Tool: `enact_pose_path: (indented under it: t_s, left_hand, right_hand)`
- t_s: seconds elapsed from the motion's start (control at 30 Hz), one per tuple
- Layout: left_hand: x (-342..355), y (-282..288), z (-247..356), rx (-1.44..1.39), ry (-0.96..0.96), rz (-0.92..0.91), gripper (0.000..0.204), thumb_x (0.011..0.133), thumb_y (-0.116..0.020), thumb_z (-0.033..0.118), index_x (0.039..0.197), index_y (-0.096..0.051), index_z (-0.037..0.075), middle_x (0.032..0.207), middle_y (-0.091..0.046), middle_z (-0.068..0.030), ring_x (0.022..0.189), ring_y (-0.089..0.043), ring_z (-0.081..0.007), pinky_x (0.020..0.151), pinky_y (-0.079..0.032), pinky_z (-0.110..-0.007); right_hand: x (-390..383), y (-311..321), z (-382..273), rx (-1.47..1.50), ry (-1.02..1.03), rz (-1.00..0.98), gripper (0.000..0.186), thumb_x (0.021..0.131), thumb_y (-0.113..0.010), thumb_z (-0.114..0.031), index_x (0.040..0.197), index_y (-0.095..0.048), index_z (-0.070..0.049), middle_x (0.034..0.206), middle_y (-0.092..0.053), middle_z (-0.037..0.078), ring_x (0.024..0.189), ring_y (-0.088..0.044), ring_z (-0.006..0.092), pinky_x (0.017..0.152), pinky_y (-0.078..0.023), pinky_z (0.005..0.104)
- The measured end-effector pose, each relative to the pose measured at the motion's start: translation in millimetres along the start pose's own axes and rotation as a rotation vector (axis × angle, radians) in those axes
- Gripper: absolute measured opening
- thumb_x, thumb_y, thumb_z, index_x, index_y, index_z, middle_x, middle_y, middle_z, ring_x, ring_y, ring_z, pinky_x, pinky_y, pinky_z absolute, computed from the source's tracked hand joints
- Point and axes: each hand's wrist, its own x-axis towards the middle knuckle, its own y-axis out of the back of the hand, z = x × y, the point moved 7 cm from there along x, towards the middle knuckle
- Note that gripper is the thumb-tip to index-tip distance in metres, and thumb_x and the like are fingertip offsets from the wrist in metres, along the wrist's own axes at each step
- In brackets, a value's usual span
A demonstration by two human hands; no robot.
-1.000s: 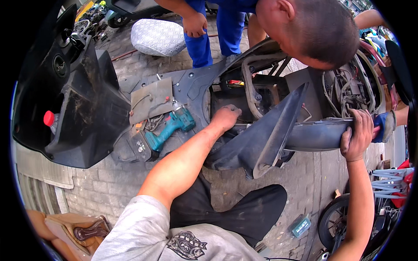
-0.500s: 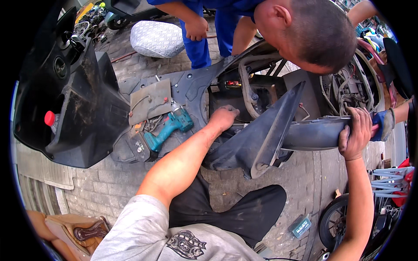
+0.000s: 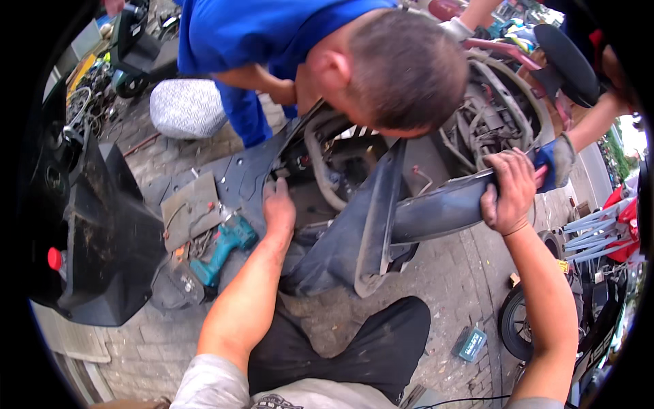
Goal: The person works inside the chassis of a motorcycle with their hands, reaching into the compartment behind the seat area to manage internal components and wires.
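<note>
A partly stripped scooter lies across in front of me. Its long dark side panel (image 3: 436, 217) angles out toward me at the right. My right hand (image 3: 509, 191) is closed over the panel's upper edge near its rear end. Just beyond it, another person's gloved hand (image 3: 557, 162) also holds that end. My left hand (image 3: 278, 210) is at the footboard (image 3: 248, 167), its fingers curled at the rim beside the open body cavity (image 3: 317, 215). Left of this hand, a teal cordless drill (image 3: 225, 249) rests on the footboard, next to a flat brown sheet (image 3: 191, 208) with small parts.
A person in blue (image 3: 272, 34) leans over the body, head close above the cavity. The black front shield (image 3: 102, 232) stands left, a red-capped bottle (image 3: 56, 259) in its pocket. A patterned seat cover (image 3: 187, 109), small teal box (image 3: 471, 343) and wheel (image 3: 519, 324) are around.
My view has shifted, so the scooter sits lower and further left. My left hand has moved to the footboard rim, its fingers pointing away. The person in blue leans further in.
</note>
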Motion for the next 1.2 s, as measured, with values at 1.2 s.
enact_pose_path:
  t_s: [1.2]
  left_hand:
    - [-22.6,-46.8,-6.8,0.072,0.048,-0.599,0.024,0.098,-0.064,0.021,0.093,-0.072,0.0,0.086,-0.067,-0.0042,0.081,-0.059,-0.0163,0.078,-0.046,-0.032]
  right_hand:
    - [-23.1,9.3,16.8,0.068,-0.053,0.095,0.057,0.064,-0.073,-0.03,0.117,-0.068,-0.01,0.11,-0.065,0.009,0.113,-0.062,0.0307,0.114,-0.042,0.0468]
